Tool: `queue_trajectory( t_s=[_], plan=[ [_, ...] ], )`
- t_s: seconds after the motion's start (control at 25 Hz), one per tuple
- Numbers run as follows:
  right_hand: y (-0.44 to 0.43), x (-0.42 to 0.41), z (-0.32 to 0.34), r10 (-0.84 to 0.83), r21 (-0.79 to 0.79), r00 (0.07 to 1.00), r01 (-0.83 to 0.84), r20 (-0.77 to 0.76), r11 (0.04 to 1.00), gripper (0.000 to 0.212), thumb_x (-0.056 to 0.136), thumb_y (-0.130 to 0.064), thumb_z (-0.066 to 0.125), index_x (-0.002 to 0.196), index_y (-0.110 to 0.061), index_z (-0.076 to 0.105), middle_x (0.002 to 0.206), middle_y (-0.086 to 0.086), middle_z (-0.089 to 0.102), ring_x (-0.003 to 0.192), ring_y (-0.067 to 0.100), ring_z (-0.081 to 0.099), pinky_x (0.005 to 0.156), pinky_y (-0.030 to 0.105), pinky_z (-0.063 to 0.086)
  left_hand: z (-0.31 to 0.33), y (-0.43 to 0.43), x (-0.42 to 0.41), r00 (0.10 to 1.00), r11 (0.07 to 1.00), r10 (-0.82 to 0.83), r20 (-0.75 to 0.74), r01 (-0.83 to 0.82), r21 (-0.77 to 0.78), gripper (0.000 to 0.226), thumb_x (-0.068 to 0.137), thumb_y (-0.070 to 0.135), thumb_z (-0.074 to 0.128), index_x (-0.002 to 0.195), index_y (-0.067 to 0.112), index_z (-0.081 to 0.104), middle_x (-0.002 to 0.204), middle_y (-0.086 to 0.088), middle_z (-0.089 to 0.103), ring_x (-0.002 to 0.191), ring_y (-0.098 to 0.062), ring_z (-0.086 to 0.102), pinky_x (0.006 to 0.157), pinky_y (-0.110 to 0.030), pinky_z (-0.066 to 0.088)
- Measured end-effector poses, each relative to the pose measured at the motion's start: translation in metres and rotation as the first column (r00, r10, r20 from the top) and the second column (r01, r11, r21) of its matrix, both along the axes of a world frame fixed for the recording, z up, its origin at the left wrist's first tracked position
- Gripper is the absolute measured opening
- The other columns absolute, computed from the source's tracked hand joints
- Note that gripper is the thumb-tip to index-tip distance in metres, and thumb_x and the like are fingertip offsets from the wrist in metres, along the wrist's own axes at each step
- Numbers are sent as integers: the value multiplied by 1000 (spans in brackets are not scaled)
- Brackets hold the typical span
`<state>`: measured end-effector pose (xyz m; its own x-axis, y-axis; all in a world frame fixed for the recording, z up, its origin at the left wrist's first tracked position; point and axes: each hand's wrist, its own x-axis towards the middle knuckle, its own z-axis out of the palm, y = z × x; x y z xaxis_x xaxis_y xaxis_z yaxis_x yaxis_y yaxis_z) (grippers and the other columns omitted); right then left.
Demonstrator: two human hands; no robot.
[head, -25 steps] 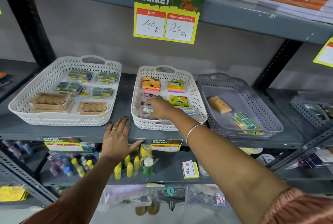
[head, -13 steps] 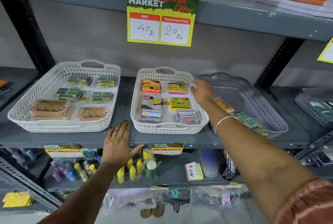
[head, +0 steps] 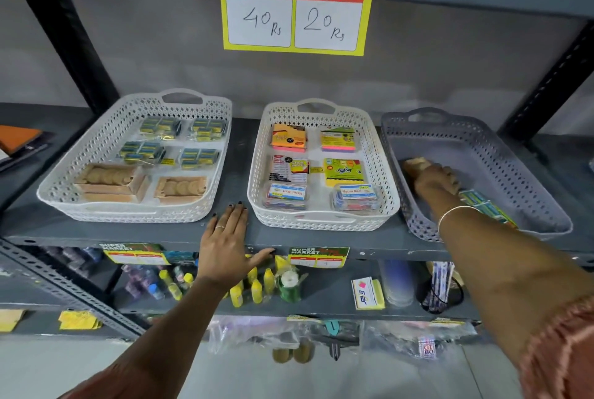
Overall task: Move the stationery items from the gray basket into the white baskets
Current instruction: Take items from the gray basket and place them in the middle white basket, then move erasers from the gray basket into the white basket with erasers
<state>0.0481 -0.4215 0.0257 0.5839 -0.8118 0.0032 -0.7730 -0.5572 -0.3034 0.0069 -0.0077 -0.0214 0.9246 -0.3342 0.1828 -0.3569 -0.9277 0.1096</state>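
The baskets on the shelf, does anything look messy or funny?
Mostly tidy. One small yellow label lies loose between the packs in the middle white basket, and another in the left white basket.

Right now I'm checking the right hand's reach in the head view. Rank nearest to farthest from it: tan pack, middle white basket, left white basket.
1. Tan pack, under the right hand, in the gray basket.
2. Middle white basket, to its left.
3. Left white basket, far left.

Bare gray basket (head: 514,170) floor beyond packets (head: 488,209)
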Motion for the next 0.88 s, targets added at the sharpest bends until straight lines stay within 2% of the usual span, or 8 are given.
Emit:
queue_trajectory(
  t_s=[0.12,0.24,0.44,0.6,0.64,0.72,0.8,0.88],
  plan=[
    [-1,0,-2,23,-29,999,-23,27,999,43,100,-16,31,138,3,38,143,25,37,134,36,34,110,46,31,-1,-1,0,1000,1000,0,15,0,0,99,76,79,15,129,2,49,132,-14,54,124,-27,48,104,-43,31],
    [6,-6,9,29,-62,997,-24,73,998,47,95,-9,42,138,10,35,143,28,36,134,39,35,109,43,33,-1,-1,0,1000,1000,3,10,-3,10,98,76,79,16,130,3,48,133,-13,53,125,-27,48,105,-43,33],
    [38,-2,59,75,-59,975,-64,210,996,57,83,-23,62,129,8,45,136,27,47,128,39,42,100,43,42,4,-3,-5,1000,999,-13,0,13,35,94,76,77,22,130,4,48,132,-12,54,122,-26,50,105,-40,35],
    [113,18,103,232,-128,893,-197,385,972,59,78,-23,69,124,7,47,129,27,49,123,40,45,97,44,44,24,16,-13,969,982,-187,161,181,50,85,75,66,41,134,5,36,136,-14,49,129,-27,37,110,-38,17],
    [138,23,111,297,-156,868,-255,397,954,57,78,-23,70,122,7,49,126,27,50,121,41,46,97,44,43,32,27,-14,955,980,-198,222,194,43,85,76,64,44,135,5,33,138,-14,46,131,-27,32,111,-39,14],
    [194,33,124,413,-147,804,-389,428,910,53,76,-21,70,119,4,52,124,24,52,120,39,47,92,42,45,51,56,-9,949,994,-97,301,104,-9,88,76,62,45,137,1,29,143,-16,39,134,-28,25,113,-40,11],
    [250,45,126,530,-116,731,-537,430,836,49,75,-21,70,116,1,55,121,22,55,117,38,49,87,40,48,65,91,1,961,1000,28,274,-27,-9,89,79,64,39,138,-3,29,144,-19,36,135,-29,22,113,-41,9],
    [303,54,118,677,-119,643,-688,357,716,48,72,-24,68,114,-2,59,117,20,59,114,37,54,85,36,49,72,124,8,978,992,113,173,-120,32,91,81,69,27,137,-3,32,144,-19,38,134,-28,27,113,-38,4]
  ],
)
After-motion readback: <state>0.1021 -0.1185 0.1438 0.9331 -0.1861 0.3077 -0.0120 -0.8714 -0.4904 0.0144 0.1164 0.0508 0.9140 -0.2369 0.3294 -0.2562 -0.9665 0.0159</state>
